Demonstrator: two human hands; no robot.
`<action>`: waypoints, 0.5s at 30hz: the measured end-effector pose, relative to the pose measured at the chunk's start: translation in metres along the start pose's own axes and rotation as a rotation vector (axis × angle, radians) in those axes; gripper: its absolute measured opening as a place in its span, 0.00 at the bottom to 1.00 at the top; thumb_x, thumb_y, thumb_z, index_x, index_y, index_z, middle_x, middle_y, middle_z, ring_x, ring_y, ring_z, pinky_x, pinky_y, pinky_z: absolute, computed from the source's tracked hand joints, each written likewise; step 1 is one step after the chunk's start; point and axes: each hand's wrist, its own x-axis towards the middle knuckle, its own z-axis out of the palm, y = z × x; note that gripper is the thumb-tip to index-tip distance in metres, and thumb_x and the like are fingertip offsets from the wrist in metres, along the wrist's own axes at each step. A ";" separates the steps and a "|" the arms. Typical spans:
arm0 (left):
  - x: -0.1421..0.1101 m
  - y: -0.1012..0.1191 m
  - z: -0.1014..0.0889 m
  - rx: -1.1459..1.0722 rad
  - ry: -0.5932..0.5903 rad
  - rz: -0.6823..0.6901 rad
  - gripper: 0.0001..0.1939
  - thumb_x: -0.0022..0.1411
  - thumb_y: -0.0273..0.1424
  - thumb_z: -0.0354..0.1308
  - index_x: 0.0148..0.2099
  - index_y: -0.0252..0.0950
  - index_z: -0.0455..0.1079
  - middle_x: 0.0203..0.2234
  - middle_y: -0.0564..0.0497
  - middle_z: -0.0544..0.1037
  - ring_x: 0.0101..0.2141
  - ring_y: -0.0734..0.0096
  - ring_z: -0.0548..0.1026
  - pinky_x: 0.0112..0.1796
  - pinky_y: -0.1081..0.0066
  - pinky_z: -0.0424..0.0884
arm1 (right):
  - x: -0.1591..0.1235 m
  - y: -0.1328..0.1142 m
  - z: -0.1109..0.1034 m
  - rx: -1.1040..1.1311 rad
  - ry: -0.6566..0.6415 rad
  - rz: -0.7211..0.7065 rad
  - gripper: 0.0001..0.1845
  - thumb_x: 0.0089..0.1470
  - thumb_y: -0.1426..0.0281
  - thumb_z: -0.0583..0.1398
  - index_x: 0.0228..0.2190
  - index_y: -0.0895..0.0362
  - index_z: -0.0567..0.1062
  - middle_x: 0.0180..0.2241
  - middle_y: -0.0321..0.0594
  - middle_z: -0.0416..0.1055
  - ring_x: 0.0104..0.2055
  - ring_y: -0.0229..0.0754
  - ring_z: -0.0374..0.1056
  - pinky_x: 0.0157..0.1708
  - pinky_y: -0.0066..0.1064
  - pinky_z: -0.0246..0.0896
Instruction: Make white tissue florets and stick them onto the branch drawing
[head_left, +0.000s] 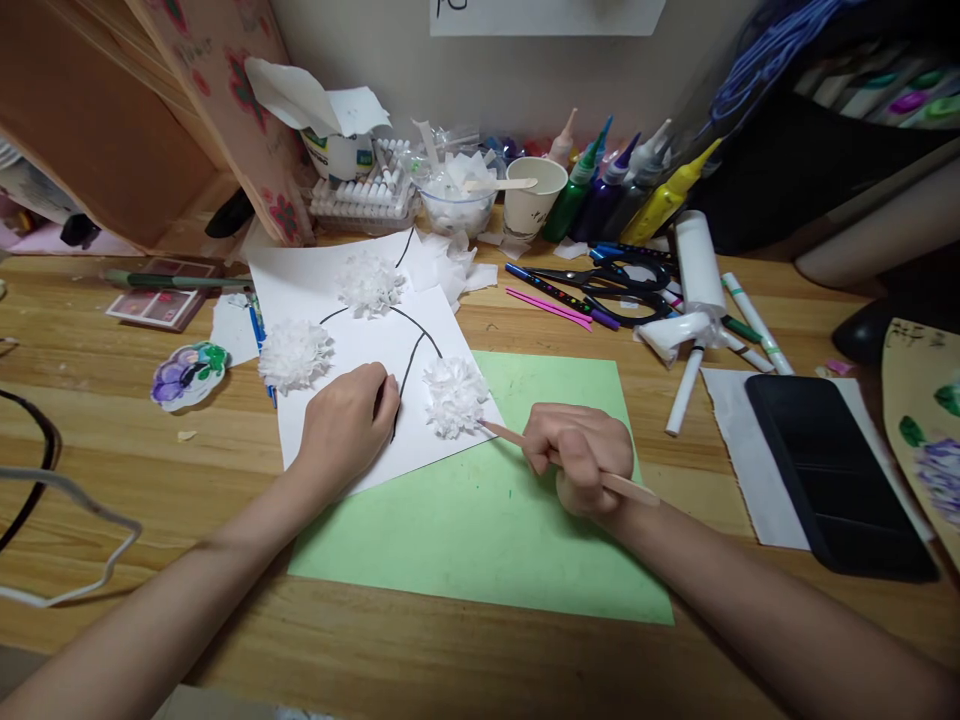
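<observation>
My right hand (581, 455) grips a wooden craft stick (634, 488). Its dark, purplish tip touches the lower right edge of a white crumpled-paper flower (454, 397). That flower sits on a white sheet of paper (360, 440) with black branch lines drawn on it. Two more white paper flowers, one at the top (371, 284) and one at the left (295, 355), are on the same sheet. Curled into a loose fist, my left hand (349, 415) rests on the sheet between the left and right flowers. Green paper (487, 530) lies under the white sheet.
A paint-smeared palette (189, 375) with purple and green lies left. Behind stand a paper cup (534, 195), a bowl of tissue scraps (459, 200) and paint bottles (671, 195). Scissors (619, 280), markers (757, 322) and a black phone (836, 475) lie right.
</observation>
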 end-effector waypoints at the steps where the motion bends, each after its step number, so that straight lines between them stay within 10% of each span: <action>1: 0.000 0.000 0.000 0.000 0.000 -0.001 0.14 0.64 0.34 0.42 0.27 0.37 0.58 0.21 0.51 0.67 0.24 0.70 0.64 0.25 0.70 0.51 | -0.001 0.000 -0.001 0.007 -0.003 -0.032 0.24 0.60 0.70 0.41 0.14 0.54 0.59 0.12 0.34 0.56 0.16 0.35 0.51 0.20 0.31 0.48; 15: -0.001 -0.001 0.001 -0.009 0.007 0.002 0.13 0.64 0.33 0.41 0.27 0.37 0.59 0.22 0.51 0.68 0.25 0.69 0.65 0.25 0.70 0.51 | 0.002 0.005 0.002 -0.174 -0.136 -0.194 0.18 0.56 0.77 0.43 0.18 0.54 0.59 0.14 0.33 0.58 0.17 0.35 0.53 0.20 0.30 0.49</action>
